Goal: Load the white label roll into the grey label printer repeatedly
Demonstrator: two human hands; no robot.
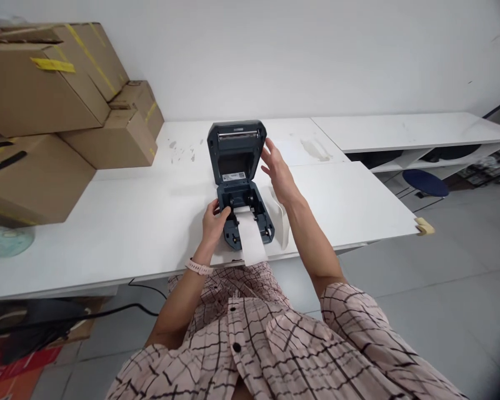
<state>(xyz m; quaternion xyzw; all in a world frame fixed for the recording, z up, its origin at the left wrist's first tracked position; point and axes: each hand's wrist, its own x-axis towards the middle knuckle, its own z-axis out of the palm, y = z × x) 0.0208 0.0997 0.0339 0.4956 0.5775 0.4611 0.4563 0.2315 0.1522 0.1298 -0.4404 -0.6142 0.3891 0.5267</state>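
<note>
A long white table [150, 222] runs under both hands, and to the left of the left fingers, well apart, brown cardboard boxes [45, 111] are stacked on it. Between the two hands stands a dark label printer [244, 194] with its lid [236, 147] raised upright. The right hand [280, 172] is beside the right edge of the lid; its fingers are stretched and a little spread, the fingertips just at the lid's side, but it is not clear if they touch it. The left hand [214, 219] rests on the left side of the printer's open base, fingers curled together against it, thumb pointing toward the white paper strip [250, 239]. This strip comes out of the printer just right of the left fingers and hangs over the table edge. A pale watch band [199, 267] sits on the left wrist.
</note>
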